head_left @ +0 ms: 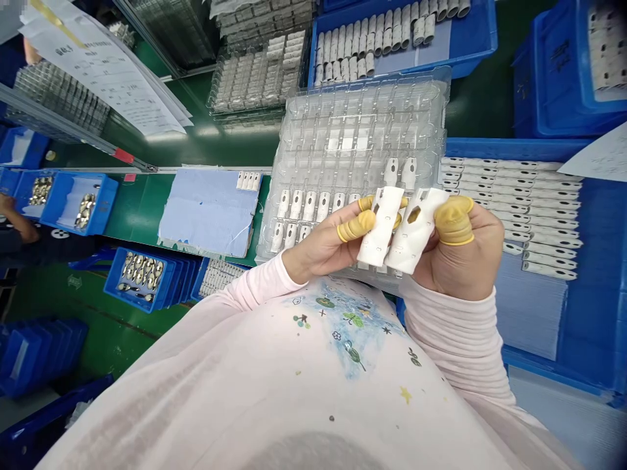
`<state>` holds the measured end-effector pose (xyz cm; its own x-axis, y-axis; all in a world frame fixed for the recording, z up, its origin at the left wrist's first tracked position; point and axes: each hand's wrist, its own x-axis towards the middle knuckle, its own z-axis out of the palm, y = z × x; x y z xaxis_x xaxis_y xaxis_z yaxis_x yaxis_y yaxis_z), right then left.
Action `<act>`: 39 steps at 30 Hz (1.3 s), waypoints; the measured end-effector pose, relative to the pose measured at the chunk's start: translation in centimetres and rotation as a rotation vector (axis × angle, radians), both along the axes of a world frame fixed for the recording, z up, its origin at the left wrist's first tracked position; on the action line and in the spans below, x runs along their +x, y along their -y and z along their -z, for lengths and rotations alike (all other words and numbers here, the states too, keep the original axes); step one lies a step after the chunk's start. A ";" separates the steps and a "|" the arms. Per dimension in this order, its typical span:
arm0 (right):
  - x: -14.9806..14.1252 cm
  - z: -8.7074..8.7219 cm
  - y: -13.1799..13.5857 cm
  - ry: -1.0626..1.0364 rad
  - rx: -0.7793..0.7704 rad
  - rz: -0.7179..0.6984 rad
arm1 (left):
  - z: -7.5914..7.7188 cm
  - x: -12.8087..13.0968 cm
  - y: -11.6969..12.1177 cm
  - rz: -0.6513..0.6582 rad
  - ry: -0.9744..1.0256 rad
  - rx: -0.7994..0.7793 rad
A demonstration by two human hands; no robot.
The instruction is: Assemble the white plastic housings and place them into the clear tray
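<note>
My left hand [318,245] grips a white moulded plastic part [381,228] between its thumb and fingers, which wear yellow rubber finger cots. My right hand [460,254] holds a second white plastic part [415,230], with a yellow cot on its thumb. The two parts are side by side and almost touch, each with a small opening in its face. Directly below the hands lies a clear plastic blister tray [353,130], its near rows holding several similar white parts [308,207]. My hands hide the tray's near edge.
To the right, a blue crate [519,149] holds rows of long white parts. More blue crates with white parts stand at the top. Blue bins of metal parts [142,279] sit at the left, beside a blue cloth pad [208,212], printed papers and stacked trays. A co-worker's arm [17,225] shows at the far left.
</note>
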<state>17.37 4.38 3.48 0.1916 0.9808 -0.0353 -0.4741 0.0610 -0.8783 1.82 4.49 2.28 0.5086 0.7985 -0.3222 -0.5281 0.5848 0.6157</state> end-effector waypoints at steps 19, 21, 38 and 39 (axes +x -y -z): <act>1.8 0.9 -3.1 0.164 0.156 -0.231 | -0.3 -2.1 -3.0 0.102 -0.271 0.425; 2.5 1.9 -5.8 0.238 0.191 -0.227 | 0.4 -2.5 -5.2 0.059 -0.371 0.495; 2.8 12.4 -17.5 1.431 0.084 -0.223 | 10.1 -0.6 -18.9 0.003 -1.154 0.755; 2.9 12.7 -17.2 1.436 0.091 -0.212 | 10.3 -0.5 -18.7 0.026 -1.199 0.795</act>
<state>20.30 21.63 -9.18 -0.1383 0.9830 0.1210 0.7852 0.1832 -0.5915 1.32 23.21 -8.05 0.2719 0.9615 -0.0395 0.5379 -0.1178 0.8347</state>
